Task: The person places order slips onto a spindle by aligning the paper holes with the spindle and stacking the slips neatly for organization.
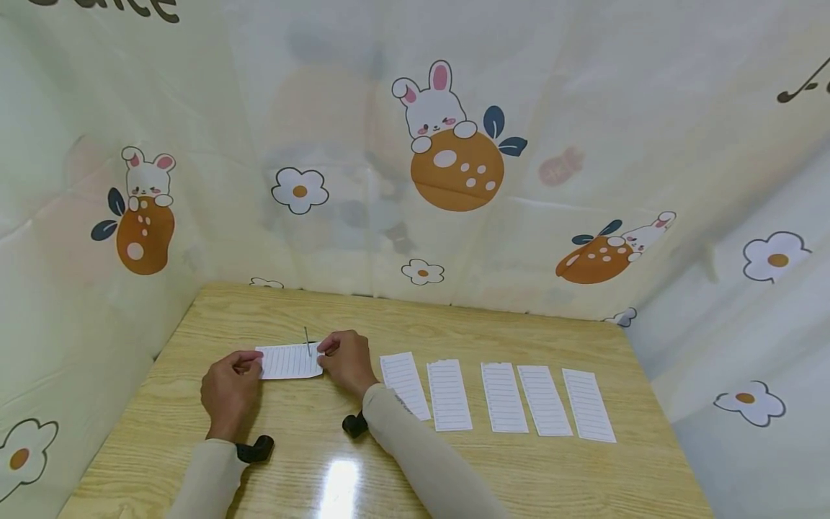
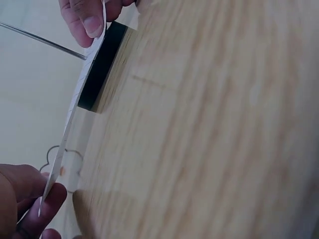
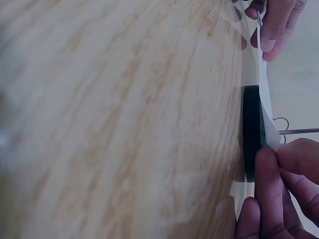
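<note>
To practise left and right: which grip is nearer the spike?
Right. The right grip pinches the card just right of the spike; the left grip pinches the card's far left end.

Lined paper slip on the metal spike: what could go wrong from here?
The lined paper slip could tear, since the metal spike appears to pierce it near one short end. The right hand pinches that end beside the spike, so a finger might get pricked. The dark base seems unheld, so uneven pushing could shift it.
</note>
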`<state>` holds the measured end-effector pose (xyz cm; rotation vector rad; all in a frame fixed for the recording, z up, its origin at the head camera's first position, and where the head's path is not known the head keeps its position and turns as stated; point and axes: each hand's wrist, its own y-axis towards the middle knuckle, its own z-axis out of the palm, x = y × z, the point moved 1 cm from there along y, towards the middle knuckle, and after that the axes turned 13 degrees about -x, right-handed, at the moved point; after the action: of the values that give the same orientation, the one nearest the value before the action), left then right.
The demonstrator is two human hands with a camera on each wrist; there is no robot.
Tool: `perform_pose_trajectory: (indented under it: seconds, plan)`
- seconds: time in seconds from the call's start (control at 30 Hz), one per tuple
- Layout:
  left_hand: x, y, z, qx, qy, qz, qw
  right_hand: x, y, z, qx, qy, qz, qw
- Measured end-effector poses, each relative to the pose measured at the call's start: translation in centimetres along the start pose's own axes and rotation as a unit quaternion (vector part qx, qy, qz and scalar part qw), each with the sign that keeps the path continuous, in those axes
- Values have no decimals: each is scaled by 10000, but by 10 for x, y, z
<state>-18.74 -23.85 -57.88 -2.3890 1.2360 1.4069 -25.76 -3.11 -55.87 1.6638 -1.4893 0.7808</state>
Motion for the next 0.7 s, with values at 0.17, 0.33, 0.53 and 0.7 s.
perform_pose_trajectory:
  seconds: [0.17,0.33,0.53,0.7]
  plan:
    - [2,0,0,27,-24,123,9999,0,-1,0,-22,-135,-129,9998]
    - [2,1,0,189,41,159,9997,-2,-1,1,-69,-354,-337,9988]
    - [1,1,-4,450,178,227,9986,-2,-2,0,-142,-561,-547,9968]
    - [1,0,-6,468,156,333,9982,-7,-3,1,-192,-577,-659,9960]
